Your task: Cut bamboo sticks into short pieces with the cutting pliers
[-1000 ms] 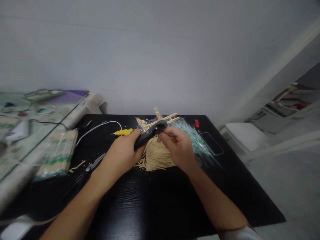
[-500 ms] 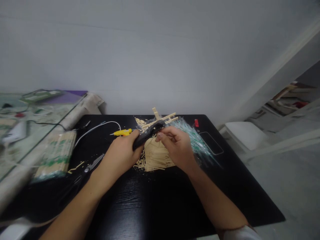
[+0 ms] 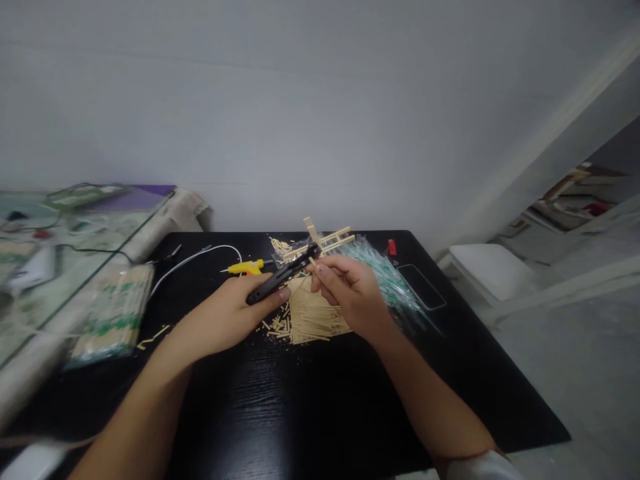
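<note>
My left hand (image 3: 230,308) is closed around a black plier-like hand tool (image 3: 280,277), its head pointing up and to the right. My right hand (image 3: 350,290) pinches a thin wooden stick (image 3: 312,261) at the head of that tool. Whether the jaws touch the stick is too small to tell. Below both hands lies a pile of pale wooden sticks (image 3: 320,323), with short cut pieces (image 3: 280,325) scattered at its left. Behind the tool's head rests a frame of glued-looking sticks (image 3: 335,240).
A yellow glue gun (image 3: 246,267) with a white cord lies left of the tool. Green-printed clear wrappers (image 3: 385,270) spread on the right, near a red object (image 3: 392,247). A packet of wooden sticks (image 3: 113,310) lies at the left. A white stool (image 3: 483,270) stands beyond the black table (image 3: 310,413).
My left hand and the black tool have shifted left and slightly down, and the tool's handles look closer together. The scissors under my left forearm are now hidden. My right hand has barely moved.
</note>
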Available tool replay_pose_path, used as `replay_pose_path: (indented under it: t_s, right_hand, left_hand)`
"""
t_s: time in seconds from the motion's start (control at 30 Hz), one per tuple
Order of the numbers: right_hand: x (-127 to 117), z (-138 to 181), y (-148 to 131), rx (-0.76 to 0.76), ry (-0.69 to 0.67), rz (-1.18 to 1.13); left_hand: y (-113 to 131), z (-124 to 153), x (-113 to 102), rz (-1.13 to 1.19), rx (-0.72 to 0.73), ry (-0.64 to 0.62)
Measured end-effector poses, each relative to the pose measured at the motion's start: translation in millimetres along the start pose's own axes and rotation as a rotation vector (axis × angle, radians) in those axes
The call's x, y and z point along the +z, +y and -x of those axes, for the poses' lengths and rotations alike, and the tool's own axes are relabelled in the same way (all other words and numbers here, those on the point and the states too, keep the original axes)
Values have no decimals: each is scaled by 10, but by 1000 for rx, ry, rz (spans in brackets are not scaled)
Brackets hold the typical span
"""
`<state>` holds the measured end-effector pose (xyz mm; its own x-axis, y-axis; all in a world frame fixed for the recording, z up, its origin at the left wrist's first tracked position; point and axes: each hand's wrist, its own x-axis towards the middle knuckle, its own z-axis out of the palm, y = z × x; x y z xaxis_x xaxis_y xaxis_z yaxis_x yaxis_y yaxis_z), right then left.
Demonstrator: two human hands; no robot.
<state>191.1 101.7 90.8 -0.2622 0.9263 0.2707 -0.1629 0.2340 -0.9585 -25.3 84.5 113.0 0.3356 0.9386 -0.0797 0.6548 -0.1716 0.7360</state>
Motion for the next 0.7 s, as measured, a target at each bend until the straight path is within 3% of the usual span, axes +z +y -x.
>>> replay_pose_path:
  t_s: [0.3, 0.53, 0.7]
  right_hand:
    - [0, 0, -2, 11, -14, 52]
    - [-35, 6, 15, -9, -18, 161]
    - [-42, 13, 27, -36, -27, 267]
  left_hand:
    - [-163, 51, -153, -397, -114, -52]
    - [-216, 52, -167, -508, -151, -223]
    - [-168, 54, -138, -552, -171, -214]
